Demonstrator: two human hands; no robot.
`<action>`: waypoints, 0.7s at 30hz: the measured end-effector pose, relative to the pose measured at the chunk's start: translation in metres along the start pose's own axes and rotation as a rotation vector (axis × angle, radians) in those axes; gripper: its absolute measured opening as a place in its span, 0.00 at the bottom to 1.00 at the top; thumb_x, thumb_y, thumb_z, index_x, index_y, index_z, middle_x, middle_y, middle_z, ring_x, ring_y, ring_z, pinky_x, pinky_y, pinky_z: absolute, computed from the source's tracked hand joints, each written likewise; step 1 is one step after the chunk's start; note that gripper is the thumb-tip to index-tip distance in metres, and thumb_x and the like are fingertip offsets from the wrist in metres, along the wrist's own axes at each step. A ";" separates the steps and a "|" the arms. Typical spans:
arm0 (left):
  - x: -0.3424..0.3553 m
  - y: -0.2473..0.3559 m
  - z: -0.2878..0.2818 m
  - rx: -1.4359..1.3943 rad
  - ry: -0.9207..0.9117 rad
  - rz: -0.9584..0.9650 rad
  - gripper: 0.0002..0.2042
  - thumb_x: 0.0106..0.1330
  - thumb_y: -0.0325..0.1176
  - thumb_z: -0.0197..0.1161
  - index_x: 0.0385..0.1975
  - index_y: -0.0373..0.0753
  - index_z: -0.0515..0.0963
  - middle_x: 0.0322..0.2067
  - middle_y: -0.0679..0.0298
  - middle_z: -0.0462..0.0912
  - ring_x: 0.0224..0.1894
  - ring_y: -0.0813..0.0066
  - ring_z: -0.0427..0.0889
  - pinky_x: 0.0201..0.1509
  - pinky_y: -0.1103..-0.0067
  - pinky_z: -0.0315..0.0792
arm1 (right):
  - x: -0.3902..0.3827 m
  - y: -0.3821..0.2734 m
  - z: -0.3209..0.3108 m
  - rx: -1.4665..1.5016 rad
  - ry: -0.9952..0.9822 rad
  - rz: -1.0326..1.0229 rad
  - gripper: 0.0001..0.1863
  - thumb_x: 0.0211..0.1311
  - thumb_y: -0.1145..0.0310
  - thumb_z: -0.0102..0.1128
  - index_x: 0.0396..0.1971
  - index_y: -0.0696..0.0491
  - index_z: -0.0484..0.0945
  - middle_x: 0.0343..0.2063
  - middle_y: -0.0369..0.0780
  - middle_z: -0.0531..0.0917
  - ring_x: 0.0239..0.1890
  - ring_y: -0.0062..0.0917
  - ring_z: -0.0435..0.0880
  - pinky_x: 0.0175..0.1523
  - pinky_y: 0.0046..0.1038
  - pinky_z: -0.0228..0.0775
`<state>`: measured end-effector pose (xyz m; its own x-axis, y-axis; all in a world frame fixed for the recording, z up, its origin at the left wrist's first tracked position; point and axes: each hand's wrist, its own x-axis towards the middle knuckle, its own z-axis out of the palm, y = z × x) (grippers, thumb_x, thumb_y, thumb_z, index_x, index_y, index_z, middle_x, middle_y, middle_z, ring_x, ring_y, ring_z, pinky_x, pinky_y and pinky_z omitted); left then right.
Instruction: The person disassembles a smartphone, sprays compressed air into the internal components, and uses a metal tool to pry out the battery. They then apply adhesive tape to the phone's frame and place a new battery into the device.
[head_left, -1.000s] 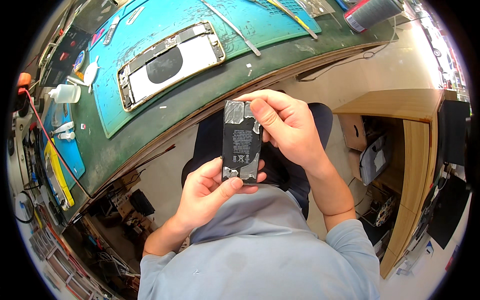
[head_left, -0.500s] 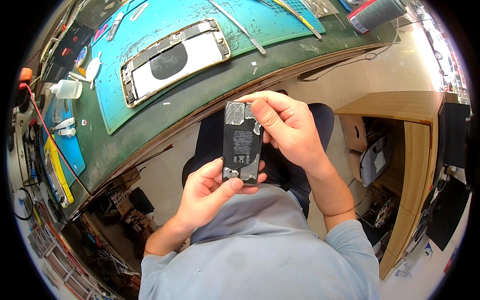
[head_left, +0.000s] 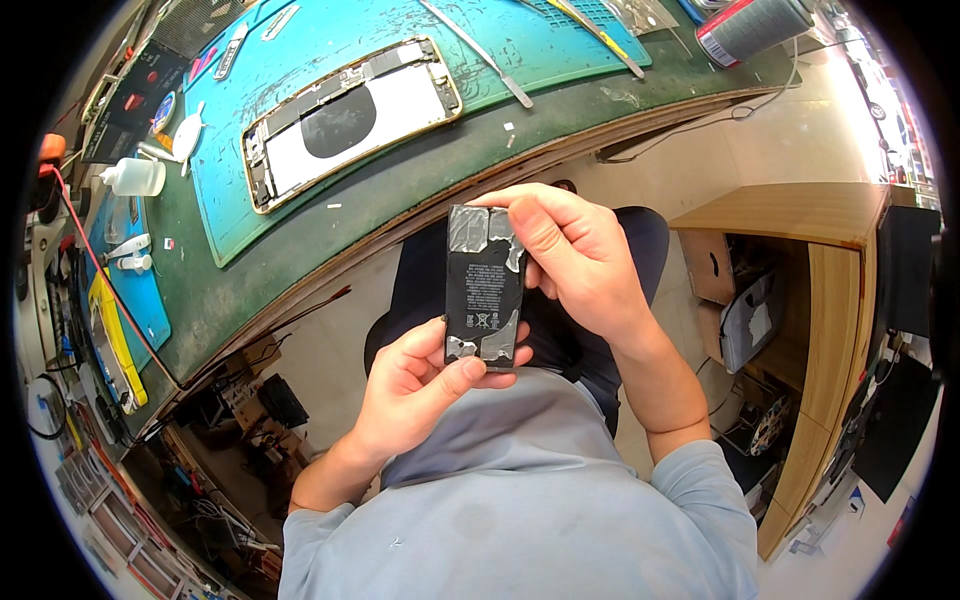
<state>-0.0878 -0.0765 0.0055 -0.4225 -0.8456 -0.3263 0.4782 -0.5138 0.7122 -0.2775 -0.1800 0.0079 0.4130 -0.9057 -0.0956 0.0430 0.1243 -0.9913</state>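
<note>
Above my lap I hold a flat black phone battery (head_left: 484, 285) upright, its printed face toward me. Torn patches of greyish, shiny adhesive cling to its top and bottom ends. My left hand (head_left: 425, 380) grips the lower end, thumb across the front and fingers behind. At the upper right corner, my right hand (head_left: 575, 250) pinches the battery, with the thumb on the adhesive and the other fingers behind the edge. On the bench beyond lies an opened phone housing (head_left: 410, 110) with a gold rim, white interior and dark round patch.
A blue work mat (head_left: 225, 215) covers part of the green bench (head_left: 300, 245). A metal spudger (head_left: 490, 65), yellow-handled tweezers (head_left: 600, 38) and a dark can (head_left: 750, 32) lie or stand along its far side. At left stands a translucent bottle (head_left: 135, 178). A wooden cabinet (head_left: 790, 215) is on the right.
The battery's top edge has tipped slightly left and down. Both hands keep their hold, the right thumb shifting slightly at the corner. The things on the bench have not moved.
</note>
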 end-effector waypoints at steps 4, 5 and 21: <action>0.000 0.000 0.001 -0.003 0.004 0.002 0.19 0.76 0.25 0.53 0.64 0.27 0.67 0.59 0.48 0.77 0.60 0.57 0.80 0.62 0.69 0.79 | -0.002 -0.004 -0.001 0.062 -0.008 0.049 0.19 0.78 0.56 0.52 0.48 0.57 0.84 0.26 0.30 0.83 0.25 0.09 0.72 0.29 0.15 0.65; -0.001 0.000 0.001 -0.003 0.005 0.002 0.19 0.76 0.25 0.53 0.64 0.27 0.67 0.59 0.48 0.77 0.60 0.57 0.80 0.62 0.69 0.79 | -0.002 -0.005 -0.001 0.058 -0.007 0.044 0.19 0.78 0.56 0.52 0.48 0.57 0.84 0.26 0.30 0.82 0.25 0.09 0.72 0.29 0.15 0.65; -0.001 -0.004 0.000 0.024 0.016 0.019 0.19 0.76 0.25 0.53 0.64 0.28 0.67 0.58 0.49 0.78 0.60 0.60 0.80 0.61 0.71 0.79 | -0.008 -0.005 -0.001 0.031 -0.009 0.050 0.20 0.77 0.54 0.54 0.45 0.57 0.84 0.28 0.30 0.83 0.26 0.09 0.74 0.30 0.16 0.68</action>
<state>-0.0891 -0.0733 0.0033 -0.4010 -0.8573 -0.3228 0.4674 -0.4945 0.7328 -0.2821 -0.1744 0.0138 0.4237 -0.8943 -0.1441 0.0505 0.1822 -0.9820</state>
